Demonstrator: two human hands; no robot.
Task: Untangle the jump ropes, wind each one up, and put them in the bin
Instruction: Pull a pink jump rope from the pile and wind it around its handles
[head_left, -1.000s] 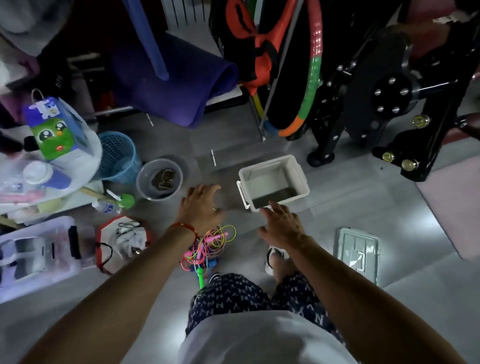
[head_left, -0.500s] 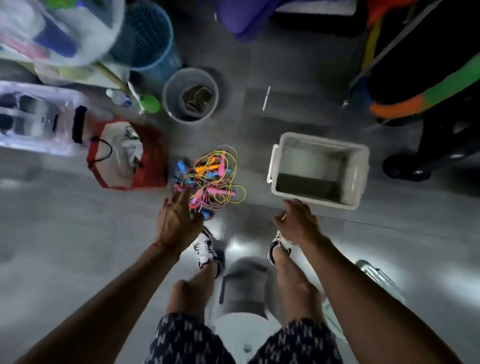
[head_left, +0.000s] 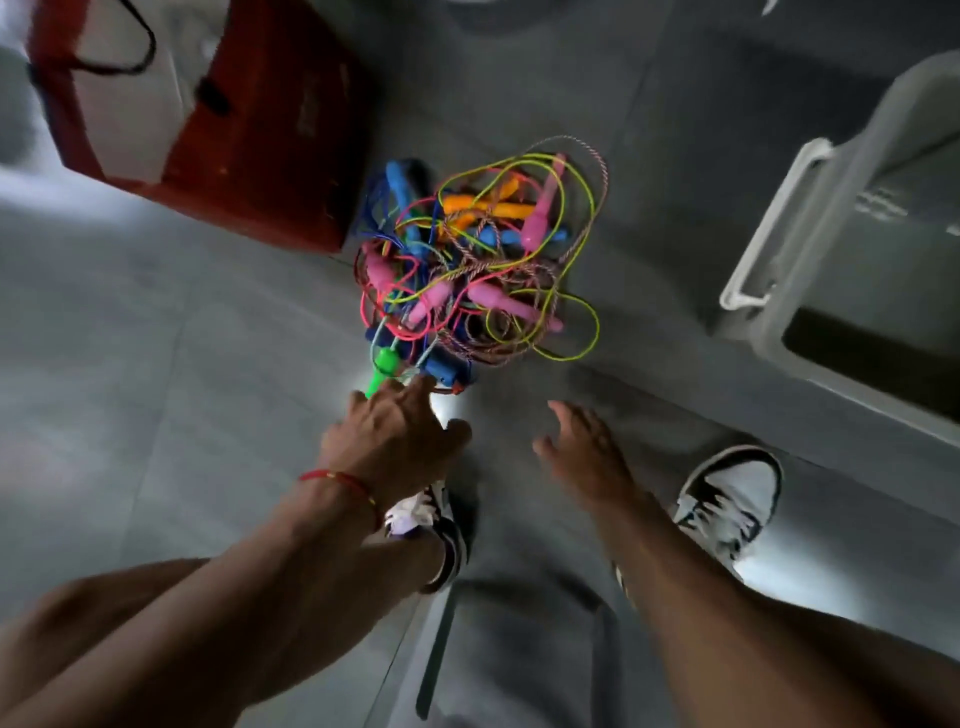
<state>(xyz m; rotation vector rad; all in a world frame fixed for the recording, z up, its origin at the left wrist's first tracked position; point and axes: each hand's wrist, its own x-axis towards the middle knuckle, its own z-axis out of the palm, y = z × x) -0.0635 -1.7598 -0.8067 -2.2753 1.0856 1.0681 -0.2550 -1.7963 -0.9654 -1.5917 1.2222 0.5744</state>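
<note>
the jump ropes (head_left: 475, 265) lie in one knotted pile on the floor mid-frame, bin (head_left: 852, 249) at right, left hand (head_left: 397, 436) spread touching the green handle (head_left: 383, 369), right hand (head_left: 584, 447) spread and empty, so untangling looks barely begun.

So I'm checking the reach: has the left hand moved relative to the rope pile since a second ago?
Yes. The left hand has come back from the far side of the rope pile to its near edge, fingers at the green handle.
</note>
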